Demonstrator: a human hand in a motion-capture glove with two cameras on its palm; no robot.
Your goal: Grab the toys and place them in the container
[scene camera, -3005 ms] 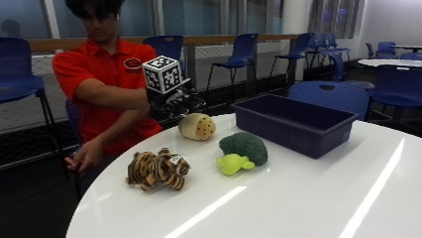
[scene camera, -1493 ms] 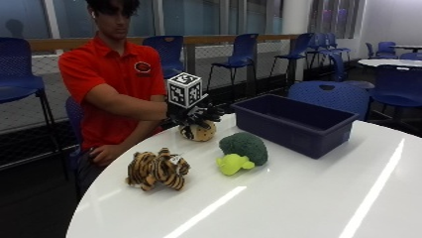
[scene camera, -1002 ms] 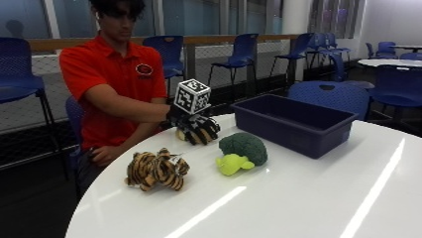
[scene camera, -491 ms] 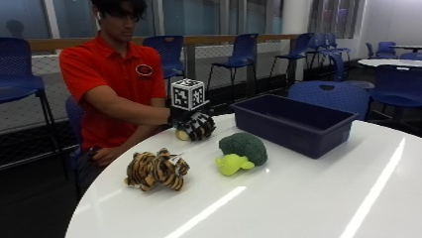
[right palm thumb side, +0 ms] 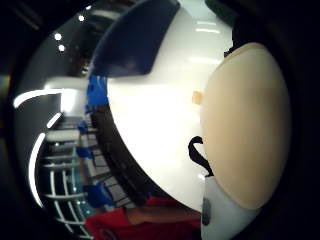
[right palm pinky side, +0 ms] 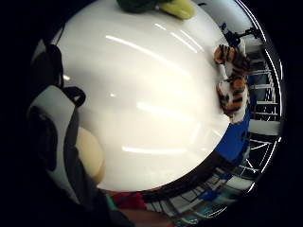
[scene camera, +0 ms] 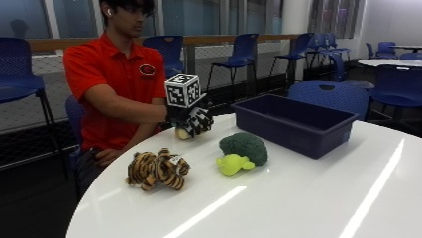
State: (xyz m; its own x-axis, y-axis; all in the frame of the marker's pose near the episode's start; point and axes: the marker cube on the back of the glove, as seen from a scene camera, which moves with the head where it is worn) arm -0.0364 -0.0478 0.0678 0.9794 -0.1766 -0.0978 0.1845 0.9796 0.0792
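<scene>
My gloved right hand (scene camera: pixel 193 120) grips a round beige plush toy (scene camera: pixel 182 133) at the table's far edge, fingers curled over it. The toy bulges close to the palm (right palm thumb side: pixel 247 125) (right palm pinky side: pixel 90 153); whether it rests on the table I cannot tell. A green broccoli plush (scene camera: pixel 242 151) lies mid-table, right of the hand. A striped tiger plush (scene camera: pixel 157 169) lies nearer the front left, also seen from the palm (right palm pinky side: pixel 232 80). The dark blue container (scene camera: pixel 296 124) stands to the right of the hand, open and seemingly empty (right palm thumb side: pixel 135 37).
The round white table (scene camera: pixel 296 198) has glossy bare surface in front and to the right. The person's bare left hand stays below the table edge. Blue chairs (scene camera: pixel 330 94) stand behind the container.
The hand came down from above onto the beige toy and curled round it. The tiger, broccoli and container have not moved.
</scene>
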